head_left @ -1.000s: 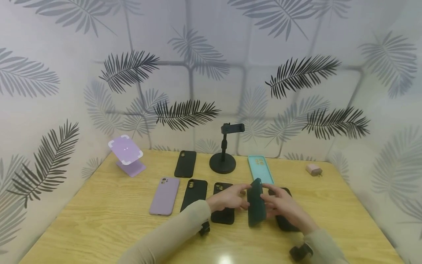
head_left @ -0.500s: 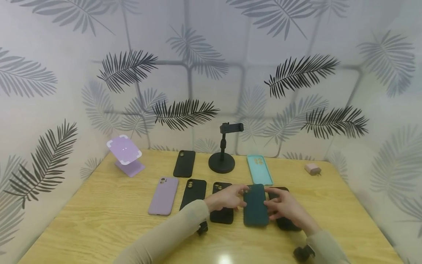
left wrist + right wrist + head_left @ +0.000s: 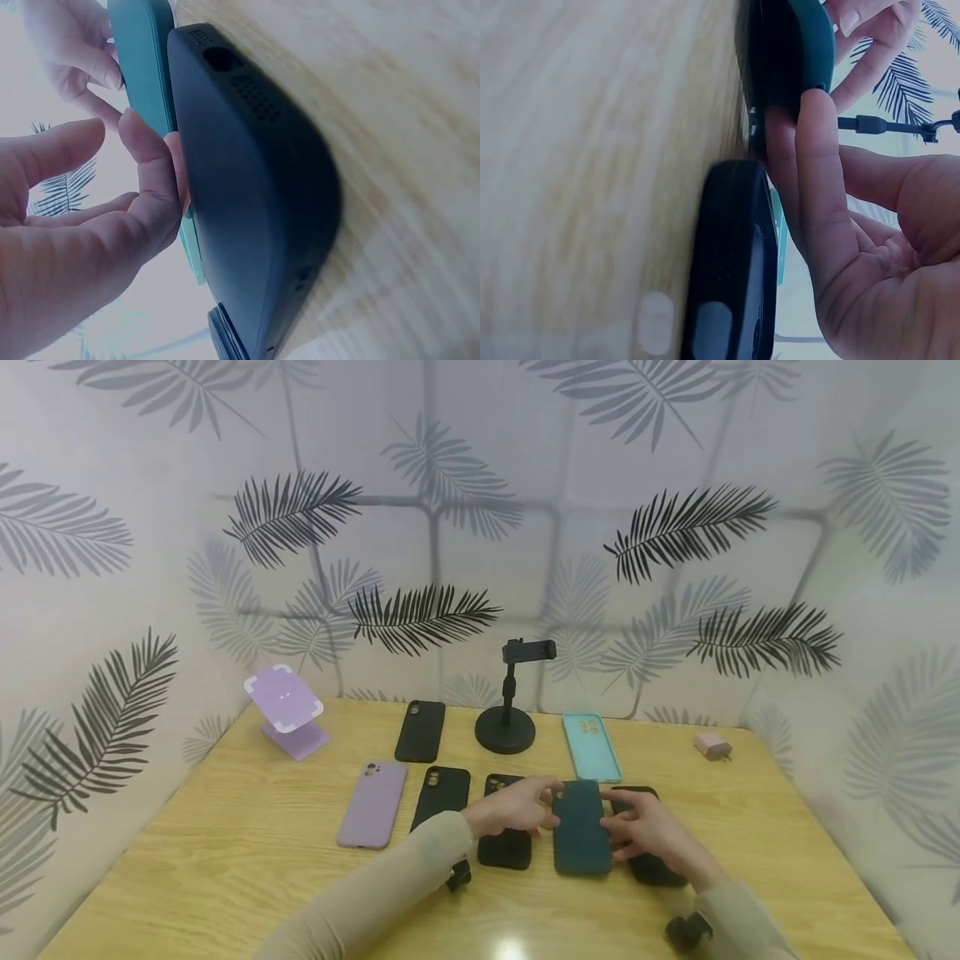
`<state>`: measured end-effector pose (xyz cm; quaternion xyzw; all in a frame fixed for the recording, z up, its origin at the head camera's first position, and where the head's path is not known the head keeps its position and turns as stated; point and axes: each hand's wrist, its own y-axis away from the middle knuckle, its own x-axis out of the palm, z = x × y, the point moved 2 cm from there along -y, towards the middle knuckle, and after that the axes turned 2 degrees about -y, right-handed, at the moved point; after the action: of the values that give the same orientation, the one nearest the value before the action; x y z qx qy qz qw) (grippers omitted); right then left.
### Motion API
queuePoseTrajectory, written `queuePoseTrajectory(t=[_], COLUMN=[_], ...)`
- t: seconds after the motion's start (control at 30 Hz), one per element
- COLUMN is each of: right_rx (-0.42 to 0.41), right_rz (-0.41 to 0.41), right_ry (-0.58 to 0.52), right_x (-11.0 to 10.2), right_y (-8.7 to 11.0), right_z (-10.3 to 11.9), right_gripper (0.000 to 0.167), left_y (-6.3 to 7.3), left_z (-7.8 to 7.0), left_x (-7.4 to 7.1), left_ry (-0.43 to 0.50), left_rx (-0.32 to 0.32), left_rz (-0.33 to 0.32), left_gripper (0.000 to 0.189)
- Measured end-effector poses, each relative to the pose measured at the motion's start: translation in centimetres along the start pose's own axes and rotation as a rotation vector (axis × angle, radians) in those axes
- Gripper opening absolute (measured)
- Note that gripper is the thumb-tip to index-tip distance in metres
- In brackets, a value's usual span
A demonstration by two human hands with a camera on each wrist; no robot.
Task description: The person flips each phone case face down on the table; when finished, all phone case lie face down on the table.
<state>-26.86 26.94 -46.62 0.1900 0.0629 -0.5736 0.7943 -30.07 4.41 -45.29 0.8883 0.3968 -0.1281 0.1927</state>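
Observation:
A dark teal phone case (image 3: pixel 583 839) lies back up on the wooden table between my two hands. My left hand (image 3: pixel 517 807) is at its left long edge, fingers loosely bent; this hand hovers over a black phone case (image 3: pixel 504 853). On the opposite edge, my right hand (image 3: pixel 651 833) touches the teal case with nearly straight fingers. Under that palm lies another black phone case (image 3: pixel 654 870), partly hidden. In the right wrist view, a fingertip rests against the edge of the teal case (image 3: pixel 819 45). The left wrist view has a black case (image 3: pixel 232 165) filling its middle.
Farther left lie a lilac phone case (image 3: pixel 372 806) and two black cases (image 3: pixel 440 793). Behind stand a black phone holder (image 3: pixel 506 731) and a purple stand (image 3: pixel 287 699). A light turquoise case (image 3: pixel 592 750) and a pink charger plug (image 3: pixel 712 746) are at the back right.
A second ago the teal case stood tilted on edge between both hands. It has come down flat onto the table, and both hands have stayed beside it.

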Motion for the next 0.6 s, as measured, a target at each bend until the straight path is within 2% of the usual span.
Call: queuePoseTrajectory(t=[0.2, 0.6], right_rx=[-0.006, -0.010], right_rz=[-0.007, -0.092], right_ry=[0.019, 0.122], right_x=[0.06, 0.65], right_y=[-0.14, -0.31], right_z=[0.10, 0.50], right_gripper=[0.062, 0.047], left_y=[0.12, 0.36], left_z=[-0.07, 0.10], left_x=[-0.21, -0.69], left_ry=[0.011, 0.002], left_rx=[-0.005, -0.034], left_rz=[0.001, -0.016], left_gripper=[0.056, 0.053])
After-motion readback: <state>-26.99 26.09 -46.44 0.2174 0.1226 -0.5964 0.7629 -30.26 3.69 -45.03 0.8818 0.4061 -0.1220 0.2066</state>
